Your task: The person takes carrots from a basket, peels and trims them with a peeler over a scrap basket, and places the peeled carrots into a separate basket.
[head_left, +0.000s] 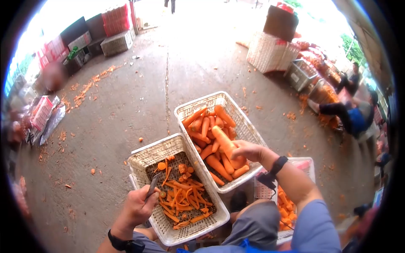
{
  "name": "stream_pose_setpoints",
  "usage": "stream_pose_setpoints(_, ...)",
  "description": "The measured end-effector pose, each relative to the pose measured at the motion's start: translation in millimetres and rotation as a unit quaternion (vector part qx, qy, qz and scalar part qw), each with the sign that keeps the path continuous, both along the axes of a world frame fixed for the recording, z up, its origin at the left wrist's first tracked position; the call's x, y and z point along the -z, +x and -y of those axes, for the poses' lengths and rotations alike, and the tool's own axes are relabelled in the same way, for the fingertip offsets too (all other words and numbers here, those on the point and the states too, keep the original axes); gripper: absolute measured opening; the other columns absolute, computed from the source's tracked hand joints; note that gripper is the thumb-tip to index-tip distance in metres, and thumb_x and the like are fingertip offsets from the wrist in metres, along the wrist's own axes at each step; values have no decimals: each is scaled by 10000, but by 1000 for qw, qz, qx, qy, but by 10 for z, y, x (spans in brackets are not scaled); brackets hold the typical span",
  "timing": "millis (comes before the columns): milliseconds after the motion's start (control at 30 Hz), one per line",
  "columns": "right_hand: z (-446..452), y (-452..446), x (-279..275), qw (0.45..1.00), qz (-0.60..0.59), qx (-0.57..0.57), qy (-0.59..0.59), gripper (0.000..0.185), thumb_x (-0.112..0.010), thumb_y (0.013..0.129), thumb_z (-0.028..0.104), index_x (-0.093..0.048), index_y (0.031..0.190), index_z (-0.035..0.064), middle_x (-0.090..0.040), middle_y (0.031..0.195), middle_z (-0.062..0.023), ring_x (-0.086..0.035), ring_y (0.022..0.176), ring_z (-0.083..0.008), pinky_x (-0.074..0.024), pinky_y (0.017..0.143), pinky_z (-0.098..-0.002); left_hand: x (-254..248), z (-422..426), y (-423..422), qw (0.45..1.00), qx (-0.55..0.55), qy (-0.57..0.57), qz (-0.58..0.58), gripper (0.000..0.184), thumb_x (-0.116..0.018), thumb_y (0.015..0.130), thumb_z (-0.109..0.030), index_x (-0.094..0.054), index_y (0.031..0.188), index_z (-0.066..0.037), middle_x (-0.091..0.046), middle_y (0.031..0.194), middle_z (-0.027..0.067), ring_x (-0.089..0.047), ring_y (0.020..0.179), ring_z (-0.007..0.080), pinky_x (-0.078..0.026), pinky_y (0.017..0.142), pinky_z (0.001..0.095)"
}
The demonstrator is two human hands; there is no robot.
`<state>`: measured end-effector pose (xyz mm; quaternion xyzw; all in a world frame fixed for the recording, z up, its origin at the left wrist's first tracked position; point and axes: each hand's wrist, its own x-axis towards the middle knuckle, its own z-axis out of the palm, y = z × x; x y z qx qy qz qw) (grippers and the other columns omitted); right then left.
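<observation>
My left hand point(140, 205) is closed around the handle of a dark flat-bladed tool point(152, 185); blur hides its exact kind. It is over the left edge of a white plastic crate point(141, 157) holding orange peelings point(185, 196) and cut carrot ends point(161, 165). In my right hand point(249, 151) is a large, thick carrot point(225, 142), its far end pointing up and left. This carrot is above a second white crate point(249, 126), where many whole carrots point(206, 126) are piled toward the left side.
Beside my right leg a third crate point(308, 164) contains orange carrot pieces point(287, 211). Peelings point(86, 90) are scattered on the concrete floor point(126, 118). Stacked crates point(270, 52) stand at the back right, near a seated person point(354, 114). More crates point(117, 42) stand back left.
</observation>
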<state>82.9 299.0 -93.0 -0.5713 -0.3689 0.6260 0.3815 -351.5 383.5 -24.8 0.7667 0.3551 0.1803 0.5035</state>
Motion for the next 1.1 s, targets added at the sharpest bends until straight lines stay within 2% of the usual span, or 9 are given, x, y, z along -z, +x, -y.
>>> stream_pose_setpoints(33, 108, -159, -318, 998, 59, -23, -8, 427, -701, 757, 293, -598, 1081, 34, -595, 916, -21, -576, 754, -97, -497, 630, -260, -98, 75, 61, 1000, 3, -11, 18, 76, -588, 963, -69, -631, 966, -7, -643, 693, 60, -626, 622, 121, -498, 572, 284)
stream_pose_setpoints(233, 932, -1162, -1431, 996, -18, -89, 15, 338, -676, 747, 142, -567, 1043, 18, -579, 824, -3, -562, 653, -97, -462, 546, -245, -241, 444, 236, 993, 29, 12, 116, 78, -558, 977, -58, -613, 955, -8, -625, 723, 52, -620, 665, 124, -507, 609, 281)
stream_pose_setpoints(267, 1035, -1262, -1343, 994, -15, -105, 42, 551, -754, 749, 267, -539, 1172, -15, -606, 923, -36, -581, 758, -91, -476, 603, -235, -233, 498, 255, 991, 33, 12, 127, 72, -562, 971, -60, -608, 948, -10, -626, 718, 67, -624, 658, 136, -505, 604, 291)
stream_pose_setpoints(333, 1183, -1561, -1285, 997, -17, -54, 50, 551, -726, 752, 250, -539, 1198, -13, -592, 926, -24, -557, 768, -81, -463, 622, -230, 29, 450, 252, 984, 62, 77, 147, 67, -561, 962, -52, -602, 923, -17, -606, 703, 87, -622, 641, 163, -496, 598, 313)
stream_pose_setpoints(400, 1201, -1858, -1129, 996, -26, 4, 84, 331, -665, 724, 160, -562, 1003, 15, -562, 823, -26, -531, 599, -87, -424, 497, -259, -42, 533, 229, 986, 71, 77, 127, 79, -570, 958, -53, -590, 890, -18, -590, 691, 107, -612, 623, 190, -485, 593, 337)
stream_pose_setpoints(567, 1066, -2109, -435, 956, 231, 20, 180, 400, -696, 727, 227, -594, 1005, -42, -622, 850, -149, -613, 782, -224, -508, 712, -360, 95, 502, 163, 981, 79, 153, 89, 102, -605, 951, -81, -565, 883, -16, -594, 739, 178, -622, 702, 371, -494, 627, 390)
stream_pose_setpoints(667, 1041, -2149, -442, 972, 192, 17, 131, 435, -719, 723, 273, -608, 988, -54, -634, 876, -175, -618, 893, -265, -499, 819, -389, 94, 471, 126, 975, 82, 203, 46, 95, -615, 938, -88, -563, 893, -24, -612, 765, 189, -631, 744, 393, -501, 637, 418)
stream_pose_setpoints(800, 934, -2064, -441, 978, 184, 20, 97, 427, -724, 719, 280, -624, 971, -49, -656, 859, -157, -633, 851, -250, -509, 803, -388, 85, 417, 174, 971, 80, 226, 5, 84, -617, 922, -99, -569, 889, -39, -627, 784, 186, -640, 770, 400, -502, 645, 446)
stream_pose_setpoints(1100, 810, -2020, -370, 961, 262, -1, 90, 455, -714, 702, 290, -627, 973, -65, -669, 850, -225, -673, 840, -348, -529, 785, -410, 167, 281, 266, 956, 82, 244, -138, 64, -594, 849, -57, -540, 823, -33, -622, 755, 188, -640, 788, 401, -500, 673, 478)
